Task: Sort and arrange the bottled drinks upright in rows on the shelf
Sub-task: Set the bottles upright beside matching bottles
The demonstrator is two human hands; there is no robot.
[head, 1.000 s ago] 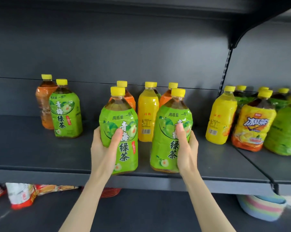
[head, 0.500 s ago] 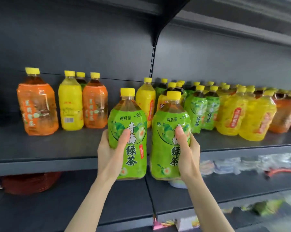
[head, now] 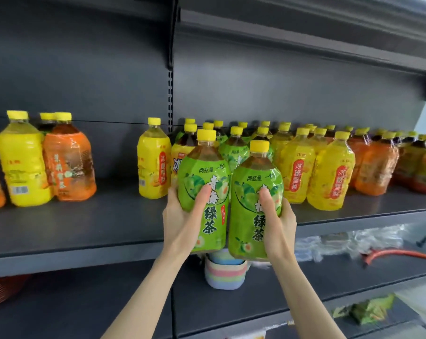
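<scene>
Two green tea bottles, one (head: 204, 192) gripped by the left hand (head: 182, 221), the other (head: 253, 206) by the right hand (head: 279, 228), hang before the shelf (head: 97, 253) edge, unplaced; rows to the right look sorted. Stragglers at left, a yellow bottle (head: 21, 162) and an orange bottle (head: 68, 160), likely remain to sort.

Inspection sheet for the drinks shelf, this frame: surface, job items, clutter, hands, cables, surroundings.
Surface: dark grey shelf, with a bare stretch left of the middle.
Job's things: left green bottle and right green bottle are held roughly upright in front of the shelf edge, not set down. A yellow bottle stands alone. Mixed bottles, yellow, green and orange, crowd the right.
Clutter: the lower shelf holds a pastel striped stack, clear packets and an orange-red item, kind unclear.
Grippers: left hand grips the left green bottle; right hand grips the right green bottle.
Cables: nothing seen.
Surroundings: grey back panel, upper shelf.
</scene>
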